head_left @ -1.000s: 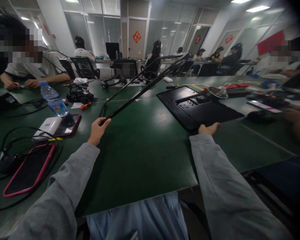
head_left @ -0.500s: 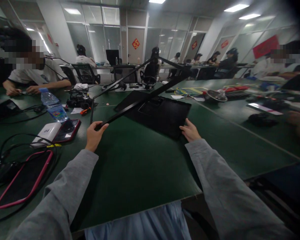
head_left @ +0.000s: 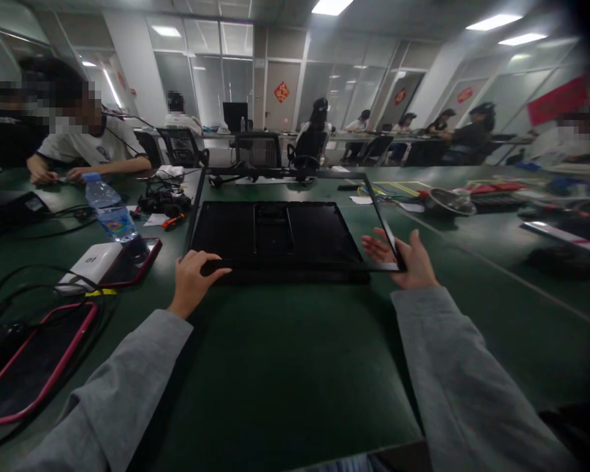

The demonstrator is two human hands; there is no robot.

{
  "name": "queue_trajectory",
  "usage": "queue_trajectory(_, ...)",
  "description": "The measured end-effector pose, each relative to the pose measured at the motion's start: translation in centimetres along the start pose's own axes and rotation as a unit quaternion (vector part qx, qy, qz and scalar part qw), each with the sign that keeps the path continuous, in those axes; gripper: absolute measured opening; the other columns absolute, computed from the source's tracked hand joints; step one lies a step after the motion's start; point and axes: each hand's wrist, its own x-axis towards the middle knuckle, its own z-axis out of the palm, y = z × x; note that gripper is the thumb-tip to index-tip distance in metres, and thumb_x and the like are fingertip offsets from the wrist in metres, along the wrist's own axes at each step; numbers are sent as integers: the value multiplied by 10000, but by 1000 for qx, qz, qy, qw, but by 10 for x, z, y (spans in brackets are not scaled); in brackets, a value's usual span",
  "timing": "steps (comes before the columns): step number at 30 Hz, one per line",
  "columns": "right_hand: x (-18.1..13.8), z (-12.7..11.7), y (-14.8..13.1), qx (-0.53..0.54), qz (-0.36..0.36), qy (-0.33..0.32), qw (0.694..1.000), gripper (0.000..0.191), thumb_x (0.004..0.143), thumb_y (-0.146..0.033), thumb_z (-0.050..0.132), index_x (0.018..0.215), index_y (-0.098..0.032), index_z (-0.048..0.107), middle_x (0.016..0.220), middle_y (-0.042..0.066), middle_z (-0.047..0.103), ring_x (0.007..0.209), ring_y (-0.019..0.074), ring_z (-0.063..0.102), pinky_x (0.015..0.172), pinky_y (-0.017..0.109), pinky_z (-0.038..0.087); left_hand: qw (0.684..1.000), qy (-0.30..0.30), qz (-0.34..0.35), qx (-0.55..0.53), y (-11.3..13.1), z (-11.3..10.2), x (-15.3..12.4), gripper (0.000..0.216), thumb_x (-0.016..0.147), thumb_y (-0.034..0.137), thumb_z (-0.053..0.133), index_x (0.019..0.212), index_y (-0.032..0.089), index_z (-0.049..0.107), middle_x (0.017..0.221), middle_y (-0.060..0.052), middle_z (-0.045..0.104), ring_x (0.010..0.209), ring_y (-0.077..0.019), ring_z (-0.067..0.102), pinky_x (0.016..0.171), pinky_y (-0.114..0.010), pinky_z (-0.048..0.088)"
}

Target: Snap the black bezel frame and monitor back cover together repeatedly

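Note:
A thin black rectangular frame [head_left: 299, 265], like a monitor bezel, hangs tilted just above the green table. My left hand [head_left: 194, 278] pinches its near left corner between thumb and fingers. At the near right corner my right hand [head_left: 415, 262] has its fingers spread around the frame's edge, open; whether the palm touches the frame I cannot tell. Seen through the frame, a black panel [head_left: 319, 229], like a monitor back cover, lies flat on the table with a raised recess in its middle.
To the left are a water bottle [head_left: 109, 206], a white power bank [head_left: 88, 265], a dark phone [head_left: 137, 259], a pink-edged phone [head_left: 39, 367] and loose cables. A metal bowl [head_left: 452, 202] stands at the right back. A co-worker [head_left: 93, 141] sits across at the left.
The frame has swung from a slant to lie level over the panel. The panel is now squared to me. My right hand has left the panel's corner and moved right to the frame.

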Motion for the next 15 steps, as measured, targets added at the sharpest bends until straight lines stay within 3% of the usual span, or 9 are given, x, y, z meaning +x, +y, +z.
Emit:
queue_trajectory(2,-3,-5,-4,-30,5,-7,1000,626,891,-789,446,1181,-281,669,1178,137,762,1174,312,710,1048,546,552,1000,-3,8,10,1,-1,-1,296,861,525,774,946,244,743,869,-34,743,876,-243,644,867,-401,416)
queue_trajectory(5,4,-7,9,-180,-59,36,981,515,813,-578,696,1216,-263,635,1072,102,774,1048,296,735,1044,545,541,1000,-8,9,24,-1,-3,-3,311,876,548,750,953,247,739,882,-35,748,888,-244,646,869,-400,415)
queue_trajectory(8,15,-2,34,-337,-149,101,924,381,816,-462,661,1115,-225,666,1015,111,762,1032,300,714,1070,557,503,999,-33,13,34,-6,-6,-5,314,897,548,726,983,247,739,926,-43,755,926,-254,656,912,-422,417)
queue_trajectory(10,20,3,48,-384,-173,128,898,315,836,-423,598,1049,-210,690,1061,136,754,1067,316,697,1069,562,495,998,-58,12,35,-11,-7,-7,319,904,546,716,1021,251,738,968,-50,762,961,-264,660,950,-446,415)
queue_trajectory(15,22,10,66,-398,-168,152,889,306,810,-372,613,1040,-215,739,1129,130,749,1130,329,674,1077,559,495,992,-121,-19,20,-23,-5,-12,356,889,573,716,1100,286,737,1084,-63,772,1073,-298,665,1068,-529,380)
